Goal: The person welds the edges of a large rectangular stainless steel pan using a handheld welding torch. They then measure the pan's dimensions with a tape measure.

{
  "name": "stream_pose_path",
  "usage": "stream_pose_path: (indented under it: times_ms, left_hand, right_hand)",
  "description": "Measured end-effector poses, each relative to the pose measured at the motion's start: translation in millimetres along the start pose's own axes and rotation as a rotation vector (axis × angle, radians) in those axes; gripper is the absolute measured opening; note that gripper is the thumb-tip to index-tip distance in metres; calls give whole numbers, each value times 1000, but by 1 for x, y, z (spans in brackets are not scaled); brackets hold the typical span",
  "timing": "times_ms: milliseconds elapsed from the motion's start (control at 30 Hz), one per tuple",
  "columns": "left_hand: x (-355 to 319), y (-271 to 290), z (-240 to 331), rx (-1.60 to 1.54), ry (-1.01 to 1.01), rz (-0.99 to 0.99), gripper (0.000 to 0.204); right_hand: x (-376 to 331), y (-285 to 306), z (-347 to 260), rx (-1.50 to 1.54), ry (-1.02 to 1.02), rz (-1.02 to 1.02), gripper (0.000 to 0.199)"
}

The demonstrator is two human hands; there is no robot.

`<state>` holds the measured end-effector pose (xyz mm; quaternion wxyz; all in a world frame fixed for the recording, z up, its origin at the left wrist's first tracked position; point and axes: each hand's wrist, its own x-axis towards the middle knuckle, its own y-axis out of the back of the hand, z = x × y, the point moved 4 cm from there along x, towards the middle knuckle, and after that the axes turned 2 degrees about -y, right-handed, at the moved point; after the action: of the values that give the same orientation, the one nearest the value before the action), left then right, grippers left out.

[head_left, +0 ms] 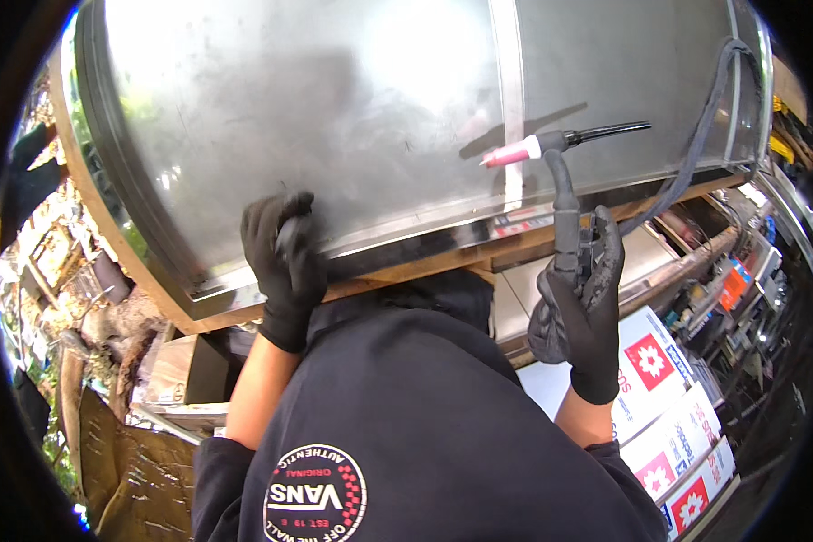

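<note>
Two black-gloved hands work at one steel sheet (334, 117). The left hand (285, 262) curls closed over the sheet's near edge. The right hand (583, 303) grips one welding torch (560, 149), its pink tip touching the sheet's seam; one cable (705, 126) trails beyond.

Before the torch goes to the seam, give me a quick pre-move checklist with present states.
1. Right hand in black glove grips the black welding torch with pink nozzle: ok.
2. Pink nozzle aimed at the vertical seam strip of the shiny curved sheet-metal panel: ok.
3. Nozzle touching the seam: cannot tell.
4. Left hand, gloved, braced on the panel's lower edge: ok.
5. Dark torch hose draped across the panel's right side, not over the seam: ok.
6. Arc lit: cannot tell.
</note>
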<state>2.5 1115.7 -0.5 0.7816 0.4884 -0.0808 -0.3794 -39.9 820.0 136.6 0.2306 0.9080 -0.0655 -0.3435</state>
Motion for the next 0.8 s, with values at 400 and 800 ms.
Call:
stream_pose_path:
  times_ms: [400,800]
  left_hand:
    - [122,63,15,67,64,-223,40]
    - [129,58,25,99,188,-297,38]
  right_hand:
    - [-21,-27,-16,2,-144,-39,82]
    - [-14,-34,3,-280,21,-144,80]
